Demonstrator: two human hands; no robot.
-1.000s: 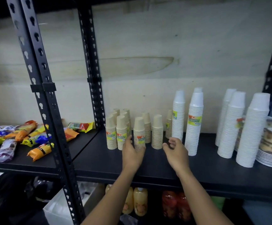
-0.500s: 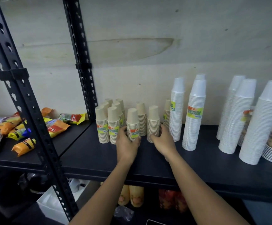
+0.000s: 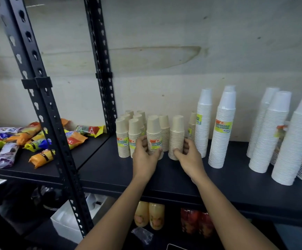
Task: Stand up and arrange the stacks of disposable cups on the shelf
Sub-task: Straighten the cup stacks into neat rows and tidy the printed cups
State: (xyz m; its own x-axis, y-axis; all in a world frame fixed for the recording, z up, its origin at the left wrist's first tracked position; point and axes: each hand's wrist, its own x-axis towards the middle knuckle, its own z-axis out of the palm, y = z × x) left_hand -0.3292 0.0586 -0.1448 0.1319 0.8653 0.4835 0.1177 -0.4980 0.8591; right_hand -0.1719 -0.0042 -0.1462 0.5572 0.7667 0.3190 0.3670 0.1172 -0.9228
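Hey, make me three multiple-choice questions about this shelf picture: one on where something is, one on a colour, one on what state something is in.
1. Where do the snack packets lie?
A. on the shelf section left of the black metal upright
B. among the white cups
C. below the shelf

2. What colour are the short paper cup stacks by the hands?
A. blue
B. tan
C. red

3. How do the tall white cup stacks stand?
A. lying flat
B. upright, mouths down
C. crushed

Answers: 1 A, the packets sit beyond the upright to the left. 2 B, the stacks at the left hand and right hand are tan. 3 B, closed bottoms face up.
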